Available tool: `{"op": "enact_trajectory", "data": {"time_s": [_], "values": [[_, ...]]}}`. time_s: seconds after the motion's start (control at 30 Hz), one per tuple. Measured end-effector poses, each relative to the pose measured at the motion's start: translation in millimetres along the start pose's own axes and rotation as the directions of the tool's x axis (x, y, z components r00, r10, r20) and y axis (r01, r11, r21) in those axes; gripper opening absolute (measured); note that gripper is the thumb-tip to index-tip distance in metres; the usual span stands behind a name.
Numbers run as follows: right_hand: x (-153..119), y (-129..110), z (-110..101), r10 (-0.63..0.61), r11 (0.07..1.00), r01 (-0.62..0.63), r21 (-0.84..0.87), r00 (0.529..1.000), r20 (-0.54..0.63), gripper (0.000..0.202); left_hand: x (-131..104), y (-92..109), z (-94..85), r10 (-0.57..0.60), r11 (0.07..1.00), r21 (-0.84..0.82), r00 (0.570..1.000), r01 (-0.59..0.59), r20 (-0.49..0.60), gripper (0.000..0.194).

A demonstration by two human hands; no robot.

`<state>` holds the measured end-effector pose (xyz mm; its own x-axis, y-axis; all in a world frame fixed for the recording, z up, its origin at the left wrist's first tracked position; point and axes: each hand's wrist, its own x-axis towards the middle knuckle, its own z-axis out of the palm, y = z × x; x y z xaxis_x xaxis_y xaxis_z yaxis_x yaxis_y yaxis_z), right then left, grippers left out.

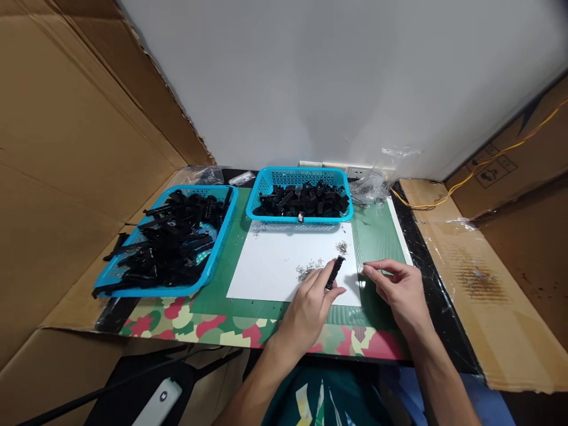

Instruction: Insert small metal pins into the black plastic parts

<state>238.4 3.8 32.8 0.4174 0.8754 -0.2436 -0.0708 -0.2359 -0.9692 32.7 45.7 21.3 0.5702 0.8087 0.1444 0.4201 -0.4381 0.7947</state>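
Left hand [310,299] pinches a small black plastic part [335,272] between thumb and fingers, tilted up off the white sheet [275,266], likely so its end is reachable. Right hand [397,290] sits just beside it, fingers loosely curled, thumb and forefinger tips nearly closed; cannot tell whether they hold anything, too small to see. Both hands over the sheet's near right corner. Tiny metal bits in a pile [308,269] by the left hand, second pile [341,247] a bit further back, both on the sheet, probably kept close for picking. Green mat [377,236] under the sheet, camo-pattern edge nearest. Further back, small blue basket [302,176] of black parts, larger blue basket [213,260] of longer black pieces on the left. Clear plastic bags [370,186] against the wall. Nothing blocks the hands.
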Motion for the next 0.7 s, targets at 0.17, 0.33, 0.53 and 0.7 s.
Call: {"op": "enact_trajectory", "data": {"time_s": [0.17,0.33,0.53,0.7], "values": [[1,5,1,0.030,0.999,-0.030,0.013,0.999,-0.012,0.044,-3,-6,0.9,0.178,0.942,0.288,0.984,-0.171,0.001,0.060],[4,13,1,-0.099,0.994,0.100,-0.041,0.995,0.024,0.031,-3,-8,7.3,0.230,0.907,0.370,0.973,-0.199,-0.039,0.051],[10,15,2,-0.129,0.972,0.139,-0.192,0.990,0.061,0.032,-1,-7,7.3,0.242,0.909,0.361,0.969,-0.209,-0.049,0.046],[13,15,8,-0.059,0.972,0.079,-0.221,0.993,0.098,0.034,-1,-6,6.5,0.201,0.939,0.291,0.979,-0.184,-0.027,0.033]]}}
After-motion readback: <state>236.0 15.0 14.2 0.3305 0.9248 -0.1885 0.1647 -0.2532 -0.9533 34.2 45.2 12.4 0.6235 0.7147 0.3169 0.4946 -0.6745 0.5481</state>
